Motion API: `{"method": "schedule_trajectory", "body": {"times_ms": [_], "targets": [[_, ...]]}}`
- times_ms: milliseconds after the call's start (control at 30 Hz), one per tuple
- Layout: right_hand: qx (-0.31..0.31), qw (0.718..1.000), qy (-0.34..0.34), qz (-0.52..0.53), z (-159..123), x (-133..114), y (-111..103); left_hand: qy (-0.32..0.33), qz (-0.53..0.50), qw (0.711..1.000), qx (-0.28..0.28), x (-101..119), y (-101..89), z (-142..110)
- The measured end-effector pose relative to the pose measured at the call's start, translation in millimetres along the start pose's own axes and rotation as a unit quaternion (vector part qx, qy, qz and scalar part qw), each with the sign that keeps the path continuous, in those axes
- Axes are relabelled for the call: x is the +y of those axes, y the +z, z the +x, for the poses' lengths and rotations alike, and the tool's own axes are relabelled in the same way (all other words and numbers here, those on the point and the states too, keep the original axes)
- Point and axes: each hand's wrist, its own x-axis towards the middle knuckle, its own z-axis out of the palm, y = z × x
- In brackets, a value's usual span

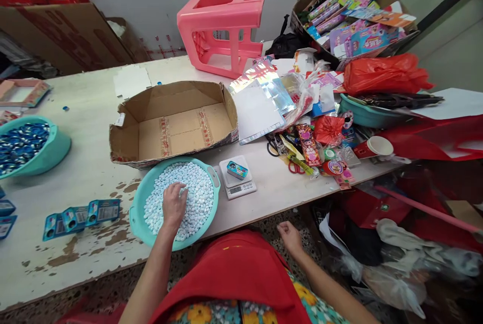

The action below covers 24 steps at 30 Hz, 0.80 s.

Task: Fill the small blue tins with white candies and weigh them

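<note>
My left hand is over a turquoise basin filled with small white pellets that look like mints or candies. Its fingers are bent and drawn together, and whatever lies inside them is hidden. Just right of the basin, a white digital scale carries a small blue tin. My right hand is apart from the table, beyond its front edge near my red apron. Those fingers are loosely curled together, with nothing visible in them.
An open cardboard box stands behind the basin. Several blue packs lie to the left, near a second basin of blue tins. A pink stool lies on its side at the back. Mixed packets and scissors crowd the right.
</note>
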Motion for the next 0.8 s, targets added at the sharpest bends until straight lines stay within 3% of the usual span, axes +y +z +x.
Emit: {"method": "schedule_trajectory", "body": {"times_ms": [100,200,367,533,633,733,800], "targets": [[0.007,0.994,-0.106,0.019,14,-24,-8,-0.011,-0.014,1.000,0.005,3,1.5,-1],[0.032,0.978,-0.198,0.048,32,-62,-7,-0.027,-0.038,0.999,0.002,6,5.1,-4],[0.033,0.946,-0.314,0.075,63,-137,18,-0.074,-0.105,0.992,0.000,11,6.4,-11],[0.008,0.928,-0.363,0.083,85,-189,41,-0.156,-0.221,0.963,0.004,19,1.2,-19],[0.001,0.919,-0.384,0.086,79,-212,29,-0.223,-0.331,0.917,0.004,30,-0.8,-19],[-0.013,0.903,-0.421,0.088,50,-237,6,-0.263,-0.446,0.856,-0.006,50,-6.3,-13],[-0.032,0.888,-0.450,0.088,24,-256,-6,-0.292,-0.556,0.778,-0.015,67,-12.8,-4]]}}
